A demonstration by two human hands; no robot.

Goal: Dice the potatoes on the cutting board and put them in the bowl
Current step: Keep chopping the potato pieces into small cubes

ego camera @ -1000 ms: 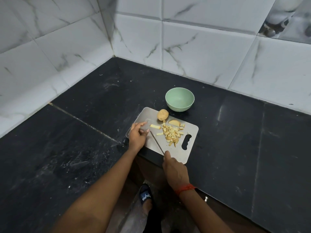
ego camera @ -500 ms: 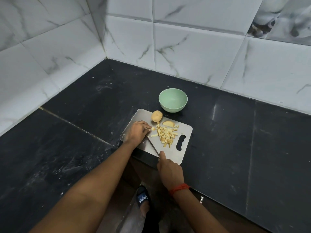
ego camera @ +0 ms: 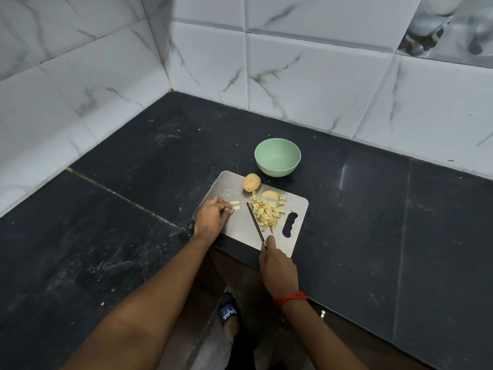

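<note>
Sandal (ego camera: 228, 311) and foot show below the edge of the surface (ego camera: 373, 222), so the person stands close in. The right hand (ego camera: 277, 265) has its fingers closed round the handle of the knife (ego camera: 255, 224), with one finger stretched forward along it, probably to steer the blade. The blade points away across the board (ego camera: 240, 232); whether it rests on the board or hangs just over it I cannot tell. It lies between the two lots of potato, as a divider would. On its left, the left hand (ego camera: 212, 217) curls its fingers down and pins two strips (ego camera: 236, 205) by their near ends, leaving the far ends bare for the next cross-cuts. On its right the dice (ego camera: 266, 212) lie heaped near the handle slot, kept out of the cutting path. Beyond them lie a wedge (ego camera: 270, 194) and a whole potato (ego camera: 251, 182), both uncut. The bowl (ego camera: 277, 156) stands just past the board's far edge, handy for scraping, and is empty, so the task looks roughly midway.
</note>
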